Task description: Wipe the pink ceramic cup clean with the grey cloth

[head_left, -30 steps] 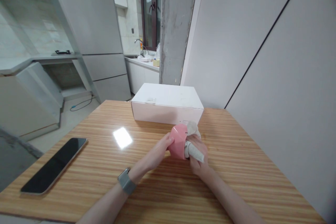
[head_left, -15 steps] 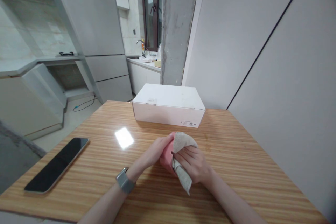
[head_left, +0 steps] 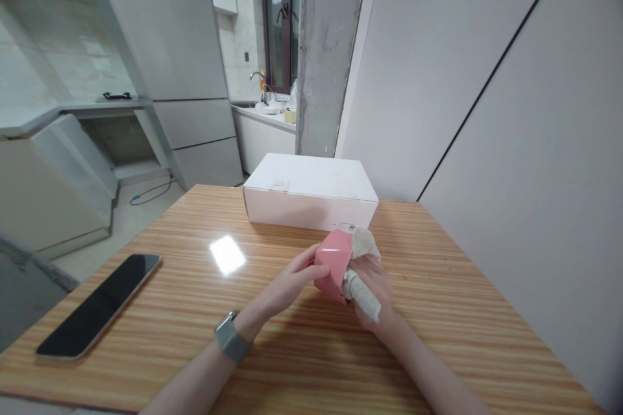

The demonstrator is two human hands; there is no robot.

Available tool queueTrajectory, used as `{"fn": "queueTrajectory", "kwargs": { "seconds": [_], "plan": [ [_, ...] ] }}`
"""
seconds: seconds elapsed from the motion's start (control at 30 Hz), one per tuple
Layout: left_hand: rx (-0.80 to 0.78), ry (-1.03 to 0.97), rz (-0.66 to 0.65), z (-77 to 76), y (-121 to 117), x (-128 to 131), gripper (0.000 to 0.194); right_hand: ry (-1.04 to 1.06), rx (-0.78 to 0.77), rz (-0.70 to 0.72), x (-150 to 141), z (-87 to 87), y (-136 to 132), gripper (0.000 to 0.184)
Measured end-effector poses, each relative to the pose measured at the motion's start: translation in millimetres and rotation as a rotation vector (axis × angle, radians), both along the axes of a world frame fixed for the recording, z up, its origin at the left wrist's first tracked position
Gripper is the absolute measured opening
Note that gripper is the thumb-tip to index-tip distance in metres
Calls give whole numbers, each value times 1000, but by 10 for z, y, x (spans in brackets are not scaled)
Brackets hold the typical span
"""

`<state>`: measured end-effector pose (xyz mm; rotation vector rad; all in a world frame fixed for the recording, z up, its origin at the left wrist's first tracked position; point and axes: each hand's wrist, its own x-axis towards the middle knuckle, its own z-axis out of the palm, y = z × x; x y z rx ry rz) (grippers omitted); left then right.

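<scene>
A glossy pink bowl (head_left: 333, 264) with angled sides is tilted above the table, its opening facing right. My left hand (head_left: 294, 279), with a grey-strapped watch (head_left: 232, 336) at the wrist, grips it from the left, thumb across the near side. On the other side, my right hand (head_left: 374, 285) presses a light grey cloth (head_left: 364, 297) into the opening. The fingertips of that hand are hidden inside the bowl and cloth. Loose ends of the cloth stick out above and below the fingers.
Behind my hands stands a closed white box (head_left: 309, 191) on the wood-grain table (head_left: 272, 363). A dark-screened phone (head_left: 100, 308) lies at the left. Farther back are a fridge (head_left: 160, 32), a sink counter and a white wall (head_left: 462, 26) on the right.
Both hands have moved slightly right and up with the bowl and cloth. The bowl has turned, so more of its pink outside shows.
</scene>
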<state>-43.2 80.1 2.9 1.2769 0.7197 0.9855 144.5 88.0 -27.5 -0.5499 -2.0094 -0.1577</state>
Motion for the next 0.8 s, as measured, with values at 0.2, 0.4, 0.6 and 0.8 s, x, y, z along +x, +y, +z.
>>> {"fn": "queueTrajectory", "kwargs": {
  "seconds": [0.2,0.4,0.6,0.8],
  "plan": [
    [-21,61,137,6,77,-14,46,-294,277,74,-92,86,-71,30],
    [134,242,59,111,-3,-28,48,-279,225,143,-126,99,-60,32],
    [134,248,101,48,-13,-15,42,-132,46,49,-32,8,25,29],
    [101,-19,-46,77,-70,19,46,-15,16,-11,48,-6,60,25]
  ]
}}
